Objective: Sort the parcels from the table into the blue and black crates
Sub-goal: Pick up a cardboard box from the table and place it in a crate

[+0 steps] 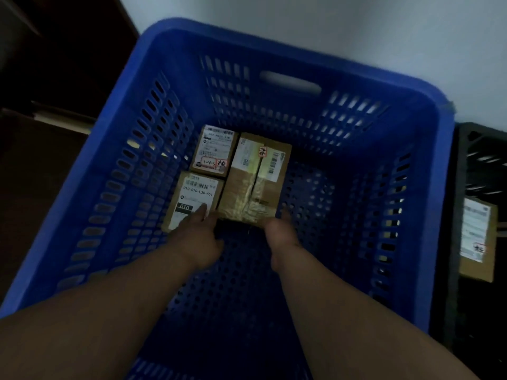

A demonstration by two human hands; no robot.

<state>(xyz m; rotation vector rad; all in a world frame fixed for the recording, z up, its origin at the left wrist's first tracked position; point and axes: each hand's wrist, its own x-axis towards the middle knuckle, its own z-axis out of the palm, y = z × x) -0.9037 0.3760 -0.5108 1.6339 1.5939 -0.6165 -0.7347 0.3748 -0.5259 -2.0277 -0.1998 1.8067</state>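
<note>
Both my arms reach down into the blue crate [428, 160]. On its floor lie three cardboard parcels: a large taped parcel [255, 179], a small parcel with a handwritten label [214, 149] behind, and a small parcel marked 010 [192, 198] at the left. My left hand [197, 239] touches the near left corner of the large parcel, its fingers over the 010 parcel's edge. My right hand [282, 234] holds the large parcel's near right corner. The black crate [461, 215] stands at the right with a labelled parcel [477, 239] inside.
A white wall [356, 28] rises behind the crates. Dark furniture [55, 64] fills the left side. The blue crate's near half floor is bare perforated plastic [241, 297].
</note>
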